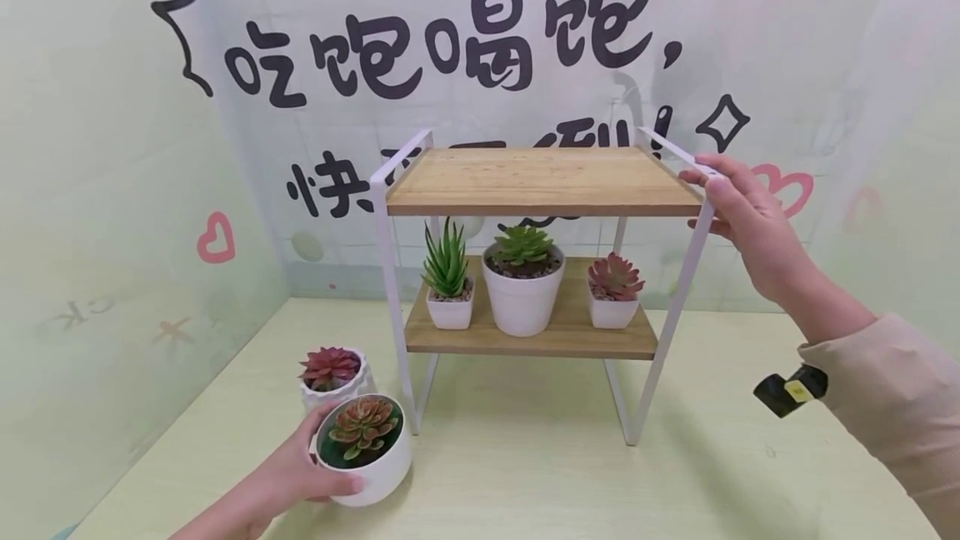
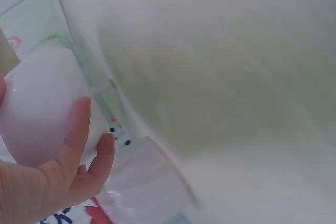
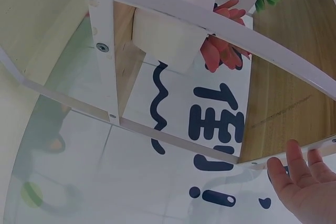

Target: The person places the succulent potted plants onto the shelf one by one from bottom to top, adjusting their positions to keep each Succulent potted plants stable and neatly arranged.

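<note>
My left hand [image 1: 288,469] grips a round white pot [image 1: 384,473] holding a reddish-green succulent [image 1: 363,427]. The left wrist view shows thumb and fingers spread about that pot's smooth side [image 2: 44,103]. Just behind it stands a ribbed white pot [image 1: 358,377] with a dark red succulent, partly hidden. My right hand [image 1: 761,232] holds the white metal frame at the upper right corner of a two-tier wooden shelf [image 1: 525,182]. In the right wrist view, its fingertips [image 3: 295,156] lie on the frame's edge.
On the lower board [image 1: 525,344] stand a spiky green plant [image 1: 446,269] in a square pot, a larger round pot [image 1: 522,302] with a green succulent, and a small pot [image 1: 612,312] with a pink succulent. A printed wall [image 1: 487,115] rises behind the pale table [image 1: 510,490].
</note>
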The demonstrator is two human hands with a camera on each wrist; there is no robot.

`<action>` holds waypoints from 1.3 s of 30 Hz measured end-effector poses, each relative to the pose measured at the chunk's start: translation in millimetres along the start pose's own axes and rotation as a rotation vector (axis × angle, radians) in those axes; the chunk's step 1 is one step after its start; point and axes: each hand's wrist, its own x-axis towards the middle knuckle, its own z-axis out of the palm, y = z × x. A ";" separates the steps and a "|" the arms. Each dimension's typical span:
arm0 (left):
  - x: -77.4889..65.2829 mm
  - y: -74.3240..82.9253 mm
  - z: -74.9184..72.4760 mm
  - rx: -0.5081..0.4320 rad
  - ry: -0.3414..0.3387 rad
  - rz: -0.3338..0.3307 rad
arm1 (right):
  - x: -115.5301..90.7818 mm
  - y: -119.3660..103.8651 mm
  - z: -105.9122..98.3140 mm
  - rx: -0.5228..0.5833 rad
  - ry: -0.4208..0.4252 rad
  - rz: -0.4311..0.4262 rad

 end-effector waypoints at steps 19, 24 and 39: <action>-24.0 102.7 -7.3 0.039 -0.174 0.317 | -0.4 -0.9 0.3 0.002 -0.002 -0.007; -27.4 133.1 -5.9 0.103 -0.180 0.400 | -0.7 -0.8 0.4 -0.008 -0.002 -0.001; -35.7 221.1 -2.2 0.141 -0.242 0.423 | -0.6 -0.3 0.3 -0.066 0.004 0.017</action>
